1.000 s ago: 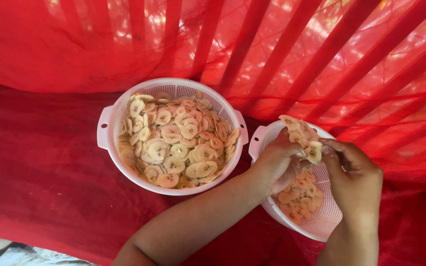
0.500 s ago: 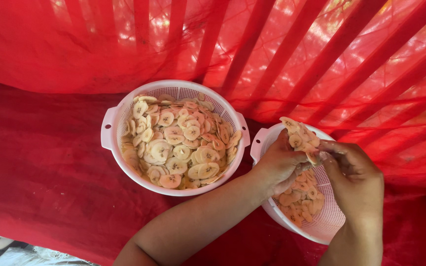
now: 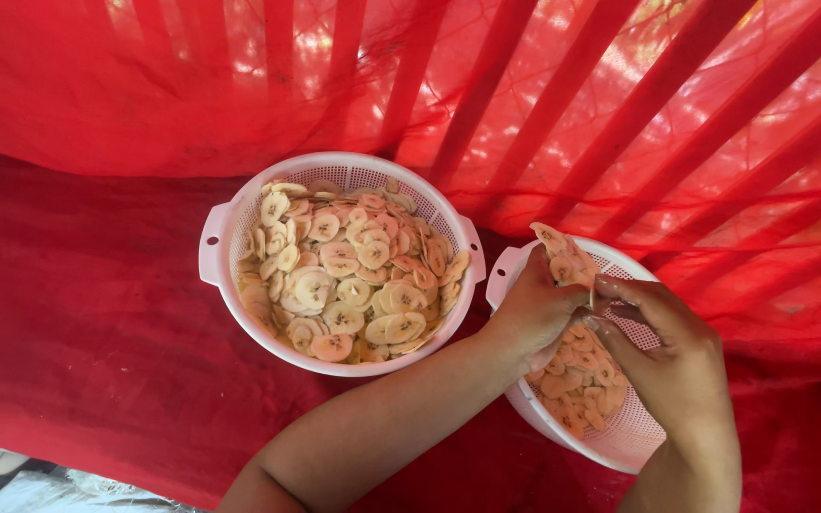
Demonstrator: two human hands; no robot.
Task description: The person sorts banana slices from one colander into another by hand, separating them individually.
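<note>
My left hand (image 3: 536, 309) is cupped over the near rim of the small basket (image 3: 620, 442), fingers curled around a stack of banana slices (image 3: 563, 256). The stack runs long from my palm up and away, its far tip pointing toward the red netting (image 3: 620, 123) beyond the basket, leaning slightly left. My right hand (image 3: 667, 356) sits just beside the left, fingers bent and pressed together, their tips touching the lower end of the stack; I cannot tell whether they pinch a single slice. Under both hands, more slices (image 3: 572, 385) lie flat in the small basket, which tilts toward me.

To the left of my left hand, close to its wrist but apart from the small basket, stands the big basket (image 3: 220, 252), nearly full of pale round slices lying every which way. Both baskets rest on red cloth (image 3: 78, 332), and my left forearm crosses in front of the big one.
</note>
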